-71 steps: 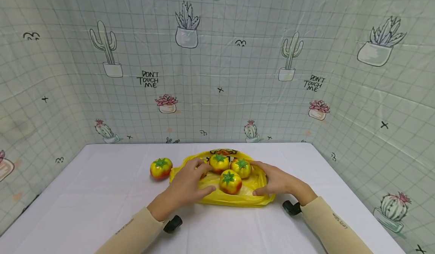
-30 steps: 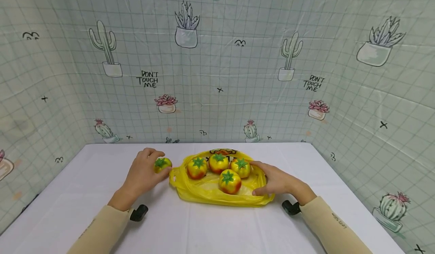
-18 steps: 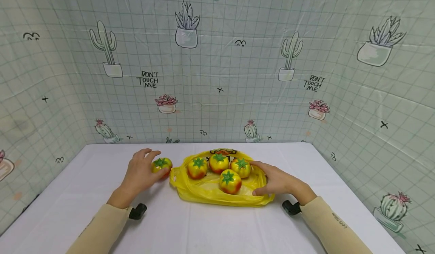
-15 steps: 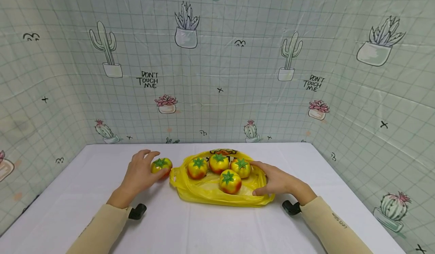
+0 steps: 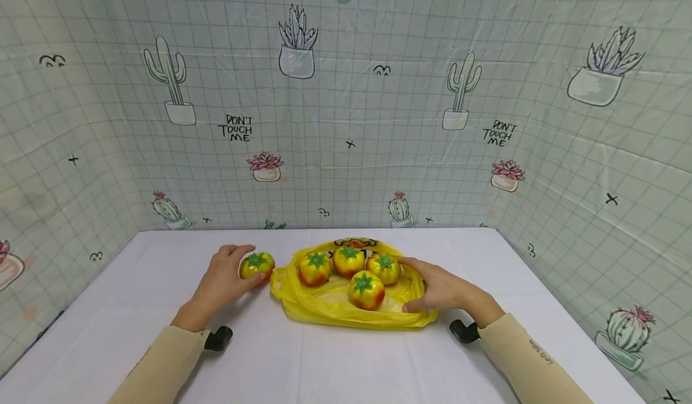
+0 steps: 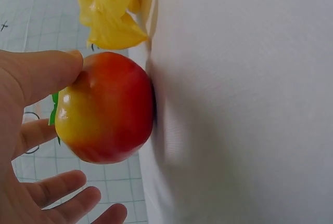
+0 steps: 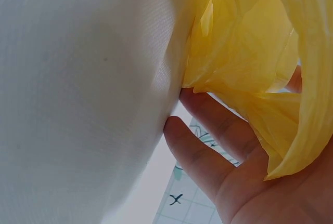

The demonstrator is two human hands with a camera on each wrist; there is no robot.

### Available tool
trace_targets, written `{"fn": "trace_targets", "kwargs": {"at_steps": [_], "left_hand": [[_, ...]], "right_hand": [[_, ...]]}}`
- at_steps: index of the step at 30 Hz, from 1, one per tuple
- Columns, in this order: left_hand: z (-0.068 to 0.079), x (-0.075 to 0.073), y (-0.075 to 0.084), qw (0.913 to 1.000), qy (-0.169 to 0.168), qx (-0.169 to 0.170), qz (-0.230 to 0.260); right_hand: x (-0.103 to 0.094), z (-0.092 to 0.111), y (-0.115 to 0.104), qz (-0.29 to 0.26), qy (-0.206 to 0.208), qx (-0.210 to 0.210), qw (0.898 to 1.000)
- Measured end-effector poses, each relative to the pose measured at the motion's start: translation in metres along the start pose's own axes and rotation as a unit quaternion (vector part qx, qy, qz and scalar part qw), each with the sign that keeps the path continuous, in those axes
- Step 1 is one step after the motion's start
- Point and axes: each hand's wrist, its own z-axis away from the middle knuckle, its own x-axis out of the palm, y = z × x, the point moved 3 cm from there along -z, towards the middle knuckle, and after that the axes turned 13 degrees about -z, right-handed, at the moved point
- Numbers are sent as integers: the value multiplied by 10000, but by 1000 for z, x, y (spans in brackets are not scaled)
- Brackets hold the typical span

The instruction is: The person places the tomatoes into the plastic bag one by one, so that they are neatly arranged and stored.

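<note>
A red-and-yellow tomato (image 5: 256, 265) with a green star-shaped top sits on the white table, left of the bag. My left hand (image 5: 218, 279) is around it: in the left wrist view the thumb (image 6: 52, 73) touches the tomato's side, while the other fingers are spread loosely beyond it. A yellow plastic bag (image 5: 346, 319) lies spread in the middle, with several similar tomatoes (image 5: 367, 290) on it. At the bag's right end is my right hand (image 5: 446, 287), thumb and fingers spread wide. The right wrist view shows bag film draped over the palm and two extended fingers reaching the cloth.
The white cloth-covered table (image 5: 324, 368) ends against a patterned curtain (image 5: 346, 176) printed with cacti, which also runs along both sides. A handle loop of the bag points left, close to the lone tomato.
My left hand went from the bag's left part to the lone tomato, leaving a tomato visible in the bag there. Lately its fingers have dropped slightly. The right hand has stayed in place.
</note>
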Motion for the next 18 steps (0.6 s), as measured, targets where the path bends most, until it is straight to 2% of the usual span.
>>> {"fn": "trace_targets", "kwargs": {"at_steps": [18], "left_hand": [[-1,8,-1,9982,-464,-119,356]], "right_hand": [[0,-1,1,36,-3,-24,10000]]}}
